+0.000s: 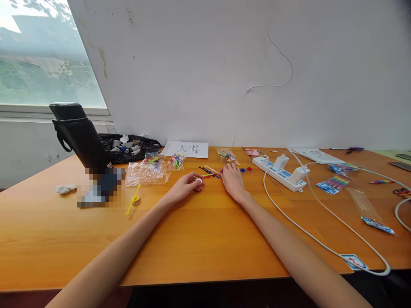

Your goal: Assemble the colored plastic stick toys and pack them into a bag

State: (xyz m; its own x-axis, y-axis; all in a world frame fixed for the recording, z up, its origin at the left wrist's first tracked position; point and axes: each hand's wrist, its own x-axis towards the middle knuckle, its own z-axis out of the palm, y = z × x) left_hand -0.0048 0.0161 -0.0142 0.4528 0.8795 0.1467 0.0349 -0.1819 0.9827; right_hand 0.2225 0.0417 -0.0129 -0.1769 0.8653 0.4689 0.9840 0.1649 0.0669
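Note:
Over the middle of the table, my left hand point(185, 188) is closed on a small white disc point(199, 181), pinched near the fingertips. Just beyond it lie thin plastic sticks: a green one point(208, 175), a dark blue one point(205, 170) and a white one point(212, 169). My right hand point(233, 179) rests palm down at the right ends of these sticks, its fingers curled together; what is under them is hidden. A blue disc point(242, 170) and a red disc point(249, 170) lie to its right. Apart on the left is a yellow stick piece point(135, 200) with a round centre.
Clear bags point(176, 161) of coloured parts and white paper point(186, 149) lie behind. A black bottle point(78, 139) and black bag point(128, 149) stand left. Right are a power strip point(279, 173), white cables point(308, 190) and rainbow-coloured packs point(334, 184). The table's front edge point(205, 282) is near.

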